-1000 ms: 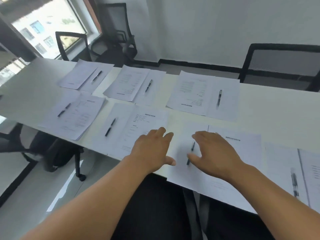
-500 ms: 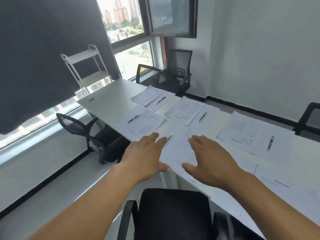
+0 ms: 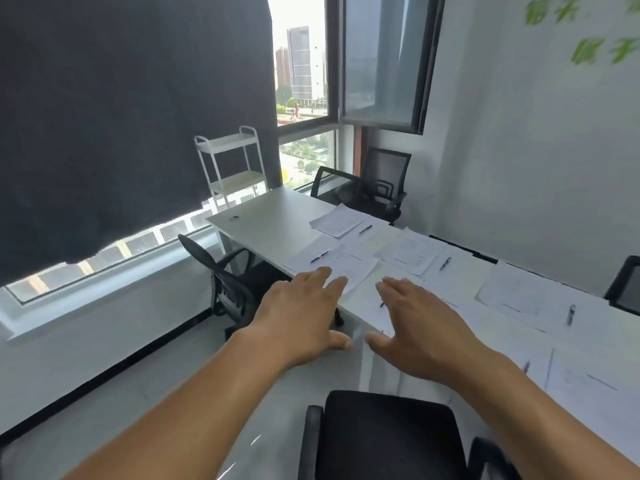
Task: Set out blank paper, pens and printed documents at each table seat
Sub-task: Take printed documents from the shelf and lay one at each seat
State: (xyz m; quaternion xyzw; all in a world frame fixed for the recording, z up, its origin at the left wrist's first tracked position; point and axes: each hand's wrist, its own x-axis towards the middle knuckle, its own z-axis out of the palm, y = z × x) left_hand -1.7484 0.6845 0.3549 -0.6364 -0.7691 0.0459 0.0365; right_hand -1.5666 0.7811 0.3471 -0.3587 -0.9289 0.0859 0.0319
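Note:
A long white table point(image 3: 263, 216) carries several seat sets, each a blank sheet, a printed document and a black pen. One printed document point(image 3: 337, 221) lies at the far end beside a pen point(image 3: 365, 229). Another pen point(image 3: 320, 256) lies on a blank sheet near the table's left edge. More papers point(image 3: 523, 296) with a pen point(image 3: 570, 314) lie to the right. My left hand point(image 3: 301, 317) and my right hand point(image 3: 419, 330) hover side by side in front of me, fingers straight and spread, holding nothing.
A black office chair point(image 3: 384, 434) stands right below my hands. Another black chair point(image 3: 225, 282) sits at the table's left side, two more point(image 3: 377, 185) at the far end. A white trolley shelf point(image 3: 232, 164) stands by the window under a dark blind point(image 3: 121, 116).
The view has swung up and left, from looking down on the papers to the window end of the room. Both hands stay outstretched and empty, now off the sheets.

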